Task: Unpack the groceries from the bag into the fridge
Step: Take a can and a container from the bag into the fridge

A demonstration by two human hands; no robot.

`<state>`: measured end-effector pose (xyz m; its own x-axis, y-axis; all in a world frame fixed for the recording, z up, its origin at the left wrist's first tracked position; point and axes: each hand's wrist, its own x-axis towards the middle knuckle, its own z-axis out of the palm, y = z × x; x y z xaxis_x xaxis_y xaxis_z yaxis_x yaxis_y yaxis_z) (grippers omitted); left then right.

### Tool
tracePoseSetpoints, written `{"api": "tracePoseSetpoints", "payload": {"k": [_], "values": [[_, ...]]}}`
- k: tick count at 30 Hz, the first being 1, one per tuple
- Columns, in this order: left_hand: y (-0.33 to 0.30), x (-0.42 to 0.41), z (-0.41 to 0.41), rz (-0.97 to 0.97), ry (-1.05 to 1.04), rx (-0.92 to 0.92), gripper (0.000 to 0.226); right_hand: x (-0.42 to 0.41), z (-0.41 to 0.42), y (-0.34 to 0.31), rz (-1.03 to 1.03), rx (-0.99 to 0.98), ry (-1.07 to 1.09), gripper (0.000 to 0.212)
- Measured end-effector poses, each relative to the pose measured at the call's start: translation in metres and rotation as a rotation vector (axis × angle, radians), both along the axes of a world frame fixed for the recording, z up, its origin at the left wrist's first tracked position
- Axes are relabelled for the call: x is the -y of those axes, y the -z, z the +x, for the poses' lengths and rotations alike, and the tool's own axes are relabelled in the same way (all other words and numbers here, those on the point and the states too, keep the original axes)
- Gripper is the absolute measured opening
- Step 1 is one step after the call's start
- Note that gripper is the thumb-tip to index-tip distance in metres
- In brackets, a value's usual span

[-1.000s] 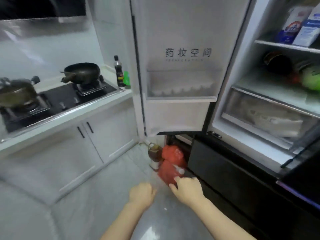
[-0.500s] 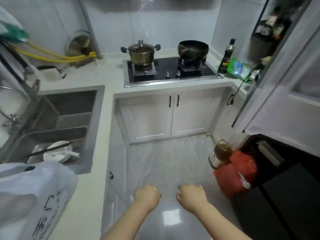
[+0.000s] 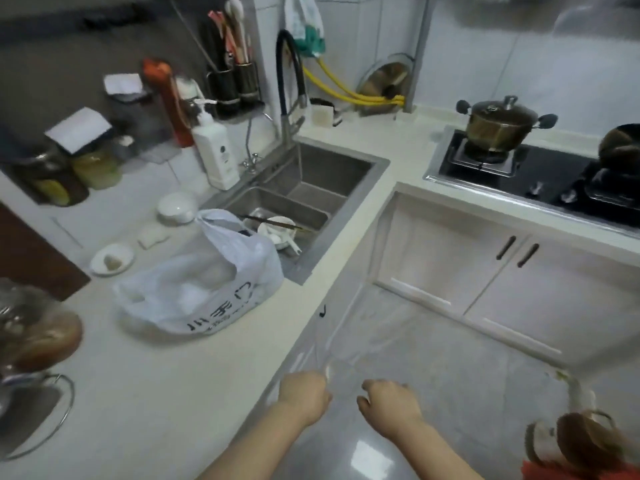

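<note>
A white plastic grocery bag (image 3: 204,285) with dark printed characters lies bulging on the pale countertop (image 3: 149,393), just left of the sink. My left hand (image 3: 304,396) hovers low at the counter's front edge, fingers curled with nothing in them. My right hand (image 3: 389,405) hangs beside it over the floor, also loosely closed and holding nothing. Both hands are well below and to the right of the bag. The fridge is out of view.
A steel double sink (image 3: 311,199) holds dirty dishes. A soap bottle (image 3: 216,157), jars and utensil holders line the back wall. A pot (image 3: 498,124) sits on the hob (image 3: 540,178). An oil jug (image 3: 581,441) and red bag (image 3: 568,474) stand on the floor at lower right.
My view has swung left from the open fridge across the stove to the sink counter and the white bag. Both hands stay low and hold nothing.
</note>
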<state>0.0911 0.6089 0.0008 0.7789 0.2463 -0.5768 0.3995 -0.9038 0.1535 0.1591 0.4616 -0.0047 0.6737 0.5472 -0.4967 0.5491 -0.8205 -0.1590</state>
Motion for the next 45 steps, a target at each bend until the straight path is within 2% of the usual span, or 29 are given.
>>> {"api": "tracePoseSetpoints", "payload": {"k": [11, 15, 23, 27, 30, 36, 40, 45], "values": [[-0.03, -0.033, -0.051, 0.071, -0.314, 0.052, 0.036, -0.071, -0.016, -0.012, 0.105, -0.02, -0.32, 0.036], [-0.047, -0.069, -0.06, 0.122, -0.395, 0.18, 0.041, -0.115, -0.018, -0.031, 0.209, 0.037, -0.404, 0.034], [-0.103, -0.163, -0.057, 0.256, -0.46, 0.473, 0.031, -0.213, -0.02, -0.091, 0.465, 0.178, -0.433, 0.031], [-0.122, -0.215, -0.046, 0.254, -0.475, 0.602, 0.033, -0.255, -0.01, -0.121, 0.612, 0.24, -0.421, 0.022], [-0.127, -0.243, -0.033, 0.227, -0.443, 0.657, 0.033, -0.282, 0.005, -0.129, 0.684, 0.236, -0.488, 0.029], [-0.127, -0.27, 0.003, 0.165, -0.317, 0.661, 0.029, -0.316, 0.044, -0.122, 0.556, 0.321, -0.56, 0.038], [-0.119, -0.273, 0.029, 0.054, -0.225, 0.635, 0.032, -0.306, 0.072, -0.113, 0.486, 0.407, -0.522, 0.031], [-0.107, -0.273, 0.063, 0.018, -0.119, 0.589, 0.033, -0.281, 0.098, -0.106, 0.368, 0.34, -0.41, 0.052]]}}
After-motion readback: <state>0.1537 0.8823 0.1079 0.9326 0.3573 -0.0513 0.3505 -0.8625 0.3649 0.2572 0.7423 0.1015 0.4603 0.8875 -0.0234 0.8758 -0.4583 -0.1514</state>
